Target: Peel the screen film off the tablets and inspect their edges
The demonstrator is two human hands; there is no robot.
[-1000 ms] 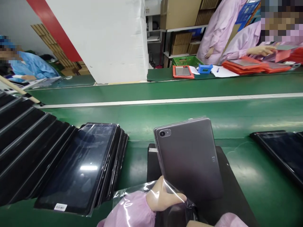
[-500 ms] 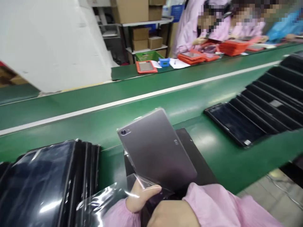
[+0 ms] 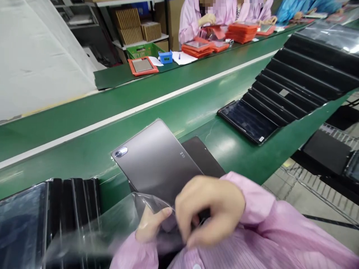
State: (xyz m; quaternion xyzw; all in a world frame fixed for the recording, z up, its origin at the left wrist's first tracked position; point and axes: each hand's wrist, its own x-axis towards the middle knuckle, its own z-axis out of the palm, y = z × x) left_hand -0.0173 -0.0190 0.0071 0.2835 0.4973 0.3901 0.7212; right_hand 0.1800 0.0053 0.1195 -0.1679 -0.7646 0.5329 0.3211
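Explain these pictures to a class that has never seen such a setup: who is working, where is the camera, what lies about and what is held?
There is no machine at work here: a person uses two bare hands. Every picture comes from one camera worn on that person's head, looking forward and down.

The left hand grips clear film at the lower edge of a grey tablet, whose back and camera lens face up. The right hand is in front of the tablet, fingers curled; it is blurred, so we cannot tell whether it holds anything.

Under the tablet is a black sheet on a green bench. Dark tablets lie overlapping at the left and right. Beyond, people in pink work near orange pouches.
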